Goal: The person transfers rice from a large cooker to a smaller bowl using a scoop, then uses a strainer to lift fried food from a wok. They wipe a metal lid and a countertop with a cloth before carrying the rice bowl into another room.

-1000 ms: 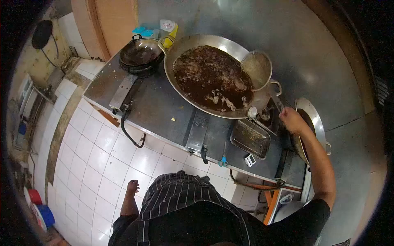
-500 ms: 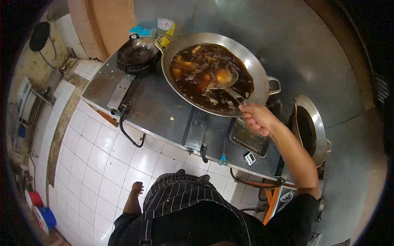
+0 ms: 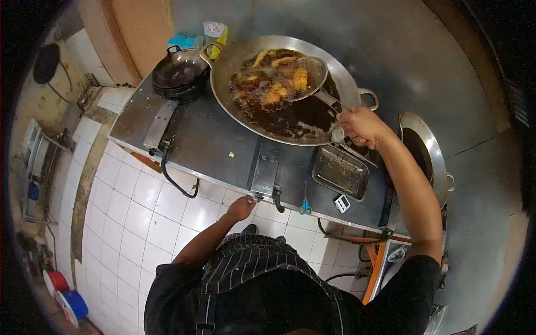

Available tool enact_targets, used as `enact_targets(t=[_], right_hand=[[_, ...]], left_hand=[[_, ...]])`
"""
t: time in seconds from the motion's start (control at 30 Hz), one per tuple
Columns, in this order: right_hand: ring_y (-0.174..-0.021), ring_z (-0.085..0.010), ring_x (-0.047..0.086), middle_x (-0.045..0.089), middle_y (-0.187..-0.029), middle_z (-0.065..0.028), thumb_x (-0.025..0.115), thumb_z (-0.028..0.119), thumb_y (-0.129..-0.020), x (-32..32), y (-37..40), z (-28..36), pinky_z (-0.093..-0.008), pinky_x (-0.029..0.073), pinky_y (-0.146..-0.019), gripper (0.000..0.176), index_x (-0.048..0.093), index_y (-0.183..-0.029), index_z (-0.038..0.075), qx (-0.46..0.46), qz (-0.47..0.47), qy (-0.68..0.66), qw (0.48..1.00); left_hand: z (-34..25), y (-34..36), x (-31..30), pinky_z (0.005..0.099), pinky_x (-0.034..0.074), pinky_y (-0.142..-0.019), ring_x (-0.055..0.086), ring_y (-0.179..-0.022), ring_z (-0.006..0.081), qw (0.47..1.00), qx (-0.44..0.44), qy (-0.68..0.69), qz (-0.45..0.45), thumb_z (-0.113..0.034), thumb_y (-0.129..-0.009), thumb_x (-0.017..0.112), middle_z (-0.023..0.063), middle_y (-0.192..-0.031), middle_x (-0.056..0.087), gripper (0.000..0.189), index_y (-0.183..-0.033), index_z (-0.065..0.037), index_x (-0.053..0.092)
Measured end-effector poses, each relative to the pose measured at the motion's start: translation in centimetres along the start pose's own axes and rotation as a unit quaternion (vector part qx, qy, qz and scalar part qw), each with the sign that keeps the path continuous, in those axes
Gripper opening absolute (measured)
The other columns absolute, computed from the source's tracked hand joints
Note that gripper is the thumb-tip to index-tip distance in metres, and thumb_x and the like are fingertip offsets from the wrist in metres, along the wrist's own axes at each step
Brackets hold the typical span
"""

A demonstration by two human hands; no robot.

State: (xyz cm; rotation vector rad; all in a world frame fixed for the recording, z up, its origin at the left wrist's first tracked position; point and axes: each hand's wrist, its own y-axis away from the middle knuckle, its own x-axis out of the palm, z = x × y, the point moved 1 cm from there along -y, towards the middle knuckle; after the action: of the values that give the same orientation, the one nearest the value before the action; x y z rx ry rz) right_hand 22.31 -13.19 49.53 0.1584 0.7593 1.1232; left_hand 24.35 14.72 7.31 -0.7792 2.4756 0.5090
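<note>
My right hand (image 3: 363, 126) is closed round the handle of a round mesh skimmer (image 3: 317, 71). The skimmer's head tilts over the dark oil (image 3: 282, 120) in a large two-handled wok (image 3: 240, 123). Golden fried pieces (image 3: 276, 93) lie in the bubbling oil, some at or under the mesh. Down at the counter's front edge, my left hand (image 3: 242, 208) has its fingers closed on a small stove knob (image 3: 257, 197), mostly covered by the fingertips. That knob sits below the front end of a metal burner bar (image 3: 266, 170).
A smaller black wok (image 3: 177, 72) stands at the left, with packets (image 3: 216, 32) behind it. Right of centre lie a metal tray (image 3: 340, 174), blue scissors (image 3: 304, 206) and a white timer (image 3: 341, 204). Another wok (image 3: 419, 134) stands far right. Black hoses hang along the front edge.
My left hand has risen from beside my body to the knob. My right hand has shifted slightly up and right, tilting the skimmer. More fried pieces show at the oil's surface.
</note>
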Motion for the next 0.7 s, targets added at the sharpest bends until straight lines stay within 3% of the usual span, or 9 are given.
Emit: enact_targets(t=[0.1,0.17,0.2,0.27,0.3,0.37,0.5,0.6,0.7], right_hand=[[-0.043,-0.014,0.046,0.049,-0.056,-0.0051,0.054,0.021,-0.079,-2.7,-2.6,-2.7,-0.0264,0.034,-0.035,0.022,0.051,-0.069,0.002,-0.023,-0.021,0.071,0.997],[-0.055,-0.0271,0.057,0.058,-0.065,-0.0156,0.054,0.02,-0.077,-3.5,-2.7,-3.5,-0.0363,0.045,-0.05,0.024,0.055,-0.072,-0.004,-0.122,-0.072,0.23,0.963],[-0.055,-0.0271,0.057,0.058,-0.065,-0.0156,0.054,0.02,-0.077,-3.7,-2.2,-3.6,-0.0363,0.045,-0.05,0.024,0.055,-0.072,-0.004,-0.119,-0.073,0.225,0.964],[-0.071,-0.0371,0.06,0.06,-0.076,-0.0234,0.053,0.018,-0.076,-4.0,-0.7,-3.5,-0.0427,0.046,-0.069,0.024,0.058,-0.076,-0.006,-0.186,-0.142,0.409,0.882],[-0.071,-0.0371,0.06,0.06,-0.076,-0.0234,0.053,0.018,-0.076,-4.4,-0.7,-4.3,-0.0427,0.046,-0.069,0.024,0.058,-0.076,-0.006,-0.185,-0.142,0.402,0.885],[-0.076,-0.0399,0.058,0.059,-0.078,-0.0258,0.051,0.015,-0.077,-5.2,-0.3,-5.8,-0.0453,0.046,-0.07,0.021,0.058,-0.077,-0.005,-0.284,-0.202,0.439,0.828],[-0.077,-0.0402,0.055,0.057,-0.076,-0.0241,0.05,0.016,-0.081,-6.0,1.8,-7.5,-0.0477,0.042,-0.068,0.018,0.052,-0.083,-0.002,-0.239,-0.24,0.423,0.841],[-0.077,-0.0398,0.056,0.057,-0.076,-0.0237,0.051,0.016,-0.08,-7.0,2.7,-10.0,-0.047,0.043,-0.068,0.017,0.052,-0.081,-0.001,-0.236,-0.273,0.387,0.848],[-0.072,-0.04,0.056,0.057,-0.072,-0.022,0.051,0.015,-0.081,-8.2,2.0,-13.4,-0.0478,0.044,-0.065,0.015,0.052,-0.08,0.0,-0.295,-0.302,0.339,0.84]], left_hand=[[-2.0,-0.3,0.3,0.0421,0.046,-0.073,0.057,-0.081,0.0356,0.997,0.021,-0.068,-0.033,-0.025,-0.085,0.042,0.0208,-0.081,0.06,0.03,-0.088,0.001,0.056],[-3.5,0.1,0.2,0.0421,0.047,-0.071,0.058,-0.081,0.035,0.992,0.024,-0.121,-0.037,-0.025,-0.085,0.042,0.0212,-0.08,0.06,0.029,-0.087,0.001,0.056],[-4.3,0.4,0.1,0.042,0.048,-0.069,0.058,-0.079,0.0345,0.99,0.014,-0.135,-0.043,-0.024,-0.085,0.042,0.0209,-0.08,0.06,0.029,-0.087,0.0,0.057],[-6.3,0.9,0.1,0.042,0.048,-0.068,0.059,-0.078,0.0341,0.987,0.003,-0.155,-0.045,-0.024,-0.085,0.041,0.0207,-0.08,0.06,0.028,-0.086,-0.001,0.057],[-7.5,0.9,0.2,0.0423,0.048,-0.067,0.06,-0.076,0.0339,0.978,-0.039,-0.199,-0.049,-0.024,-0.086,0.04,0.02,-0.079,0.06,0.029,-0.085,-0.002,0.058],[-8.0,1.0,0.8,0.0427,0.049,-0.066,0.06,-0.074,0.0338,0.963,-0.084,-0.251,-0.049,-0.025,-0.086,0.04,0.0194,-0.078,0.061,0.029,-0.084,-0.002,0.058],[-4.0,0.0,3.3,0.0407,0.049,-0.059,0.061,-0.064,0.031,0.957,-0.073,-0.258,-0.109,-0.034,-0.091,0.033,0.0169,-0.072,0.061,0.044,-0.081,0.001,0.058],[-2.2,-0.1,4.0,0.0294,0.044,-0.047,0.056,-0.053,0.0165,0.982,-0.087,0.143,-0.084,-0.046,-0.091,0.032,0.0097,-0.066,0.058,0.053,-0.083,0.002,0.053],[-3.1,0.3,5.0,0.0259,0.041,-0.044,0.055,-0.054,0.0139,0.932,-0.15,0.315,-0.096,-0.051,-0.089,0.033,0.0056,-0.066,0.054,0.053,-0.086,-0.001,0.051]])
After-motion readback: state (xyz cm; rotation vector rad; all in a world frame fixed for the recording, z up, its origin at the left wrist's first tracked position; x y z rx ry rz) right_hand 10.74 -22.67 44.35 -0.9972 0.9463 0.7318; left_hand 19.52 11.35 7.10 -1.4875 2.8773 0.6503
